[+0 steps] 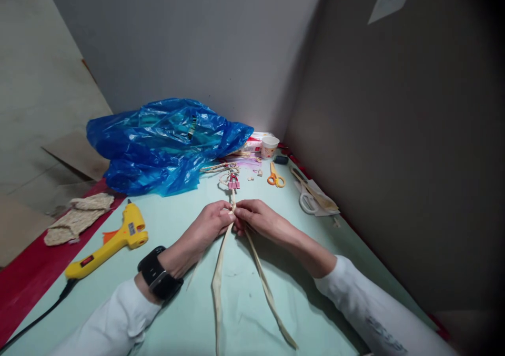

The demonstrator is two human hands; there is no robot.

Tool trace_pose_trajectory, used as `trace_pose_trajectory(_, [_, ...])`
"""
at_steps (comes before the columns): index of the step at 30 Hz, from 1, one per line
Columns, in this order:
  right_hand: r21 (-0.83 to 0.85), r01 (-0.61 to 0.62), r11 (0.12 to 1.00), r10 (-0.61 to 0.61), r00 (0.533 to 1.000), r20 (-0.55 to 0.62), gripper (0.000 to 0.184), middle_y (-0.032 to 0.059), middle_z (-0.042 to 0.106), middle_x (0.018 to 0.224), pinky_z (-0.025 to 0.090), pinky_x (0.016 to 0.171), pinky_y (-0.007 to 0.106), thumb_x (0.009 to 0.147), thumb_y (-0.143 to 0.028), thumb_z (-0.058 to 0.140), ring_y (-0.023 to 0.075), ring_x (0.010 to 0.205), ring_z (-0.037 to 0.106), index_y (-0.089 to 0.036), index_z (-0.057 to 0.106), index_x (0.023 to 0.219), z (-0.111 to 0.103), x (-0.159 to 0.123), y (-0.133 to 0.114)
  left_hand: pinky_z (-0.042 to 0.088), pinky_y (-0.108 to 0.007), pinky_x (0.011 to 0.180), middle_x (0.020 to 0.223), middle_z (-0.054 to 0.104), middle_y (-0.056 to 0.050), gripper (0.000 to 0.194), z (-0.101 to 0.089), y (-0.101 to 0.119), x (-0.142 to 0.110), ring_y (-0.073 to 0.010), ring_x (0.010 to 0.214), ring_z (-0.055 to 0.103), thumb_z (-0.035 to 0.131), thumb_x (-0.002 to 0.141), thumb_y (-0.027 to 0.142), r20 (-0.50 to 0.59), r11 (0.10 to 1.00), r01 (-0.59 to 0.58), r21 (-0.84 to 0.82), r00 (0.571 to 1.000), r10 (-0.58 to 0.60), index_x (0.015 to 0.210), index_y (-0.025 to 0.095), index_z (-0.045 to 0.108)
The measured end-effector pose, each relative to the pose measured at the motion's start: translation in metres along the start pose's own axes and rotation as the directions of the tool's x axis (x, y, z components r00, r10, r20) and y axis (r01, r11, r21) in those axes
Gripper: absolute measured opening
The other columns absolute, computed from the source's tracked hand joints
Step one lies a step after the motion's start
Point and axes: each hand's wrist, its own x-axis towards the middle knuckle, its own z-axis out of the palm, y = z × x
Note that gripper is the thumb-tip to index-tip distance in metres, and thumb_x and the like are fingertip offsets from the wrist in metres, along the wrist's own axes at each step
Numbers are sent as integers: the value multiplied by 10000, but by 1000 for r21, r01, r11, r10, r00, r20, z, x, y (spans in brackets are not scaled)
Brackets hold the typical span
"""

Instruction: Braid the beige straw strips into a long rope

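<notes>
My left hand (212,223) and my right hand (258,219) meet at the middle of the pale green table (177,314), both pinched on pale beige strips (218,285) that look braided. The braided end runs away from my fingers to a pink binder clip (233,182). Two loose strip ends trail toward me across the table. A black watch (158,278) sits on my left wrist, and both arms wear white sleeves.
A yellow glue gun (112,243) with a black cord lies at the left. A crumpled blue plastic bag (165,143) fills the back. Orange scissors (275,178), white scissors (310,201), a paper cup (270,146) and a woven mat (77,218) lie around. Walls close in behind and at the right.
</notes>
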Motion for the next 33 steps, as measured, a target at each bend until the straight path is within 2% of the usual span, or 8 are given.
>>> trace_pose_trajectory(4, [-7, -26, 1000, 26, 1000, -3, 299, -5, 579, 637, 361, 533, 211, 956, -252, 337, 81, 500, 501, -150, 525, 746, 8, 3, 2, 187, -203, 451, 444, 418, 117, 192, 2, 0, -1, -67, 408, 301, 595, 724, 253, -14, 1000, 0, 22, 1000, 0, 840, 201, 452])
trace_pose_trajectory(8, [-69, 7, 998, -8, 1000, -22, 355, -20, 536, 587, 311, 568, 226, 961, -269, 366, 82, 529, 452, -154, 518, 661, 4, 0, -4, 152, -208, 451, 421, 373, 129, 185, -2, -3, 0, -66, 403, 247, 556, 728, 260, -38, 997, 24, 77, 999, -22, 858, 192, 444])
trace_pose_trajectory(11, [-107, 45, 993, -51, 997, -56, 344, -26, 518, 595, 281, 604, 236, 930, -237, 431, 87, 581, 438, -149, 543, 617, 0, -2, -7, 162, -213, 451, 515, 522, 68, 161, -9, -6, 1, -67, 420, 276, 533, 726, 252, -32, 988, 34, 149, 999, -29, 850, 179, 462])
trace_pose_trajectory(15, [-105, 38, 994, -51, 991, -120, 320, -38, 470, 566, 244, 579, 246, 904, -231, 456, 87, 560, 387, -143, 600, 631, 3, -4, -6, 267, -233, 504, 645, 666, -27, 83, -13, -7, 2, -112, 495, 443, 494, 752, 247, -7, 948, -17, 318, 1000, 20, 796, 178, 505])
trace_pose_trajectory(19, [-25, -3, 1000, 0, 991, -132, 392, -39, 452, 522, 257, 557, 237, 909, -278, 427, 86, 532, 368, -135, 648, 618, 11, -5, -2, 338, -281, 653, 628, 672, -22, 50, -10, -5, 0, -185, 648, 549, 508, 760, 205, -50, 826, -104, 554, 986, 158, 718, 201, 534])
trace_pose_trajectory(25, [136, -101, 985, 122, 980, -157, 360, -63, 318, 447, 197, 473, 246, 863, -313, 451, 81, 453, 255, -140, 615, 593, 17, -3, 8, 310, -291, 657, 678, 665, -32, 189, -8, 2, -4, -209, 698, 560, 467, 810, 186, -70, 621, -119, 775, 960, 271, 697, 212, 616])
trace_pose_trajectory(28, [194, -102, 976, 134, 978, -162, 359, -48, 388, 433, 214, 480, 244, 835, -295, 489, 79, 451, 290, -144, 561, 517, 18, -2, 10, 310, -297, 655, 679, 665, -50, 228, -9, 4, -5, -215, 694, 565, 463, 815, 181, -86, 549, -92, 831, 954, 289, 650, 208, 619])
trace_pose_trajectory(33, [329, -62, 942, 117, 981, -152, 313, -2, 562, 569, 287, 546, 228, 828, -302, 511, 97, 551, 410, -125, 654, 613, 19, -3, 10, 311, -297, 592, 637, 653, -67, 254, 5, -1, -13, -208, 606, 565, 429, 834, 165, -92, 478, -62, 876, 952, 292, 674, 196, 623])
